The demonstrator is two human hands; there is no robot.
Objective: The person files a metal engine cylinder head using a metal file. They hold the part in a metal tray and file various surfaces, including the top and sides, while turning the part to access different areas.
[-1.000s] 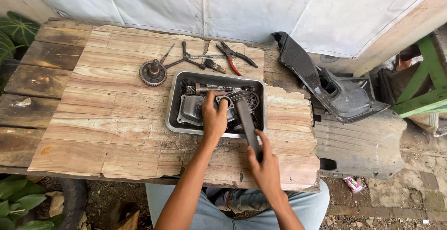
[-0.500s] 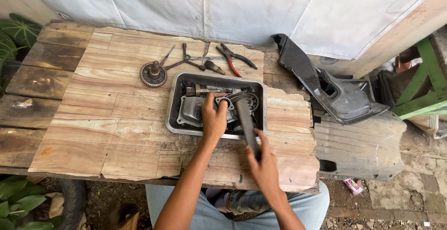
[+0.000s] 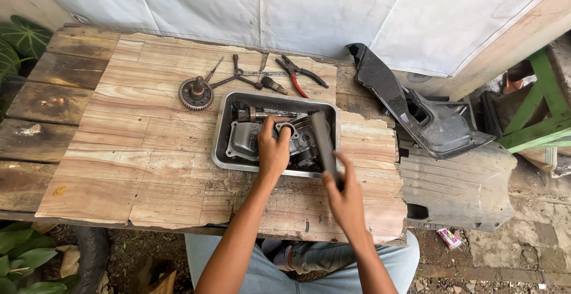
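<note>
Wooden bench (image 3: 148,151) planks are carrying everything: nearest, the right hand (image 3: 345,202) is clenching a dark bar (image 3: 324,145) slanting over the tray (image 3: 221,151); the left hand (image 3: 273,151) is gripping an engine part (image 3: 297,139) inside it at centre frame; pliers (image 3: 300,74) are lying beyond.
</note>
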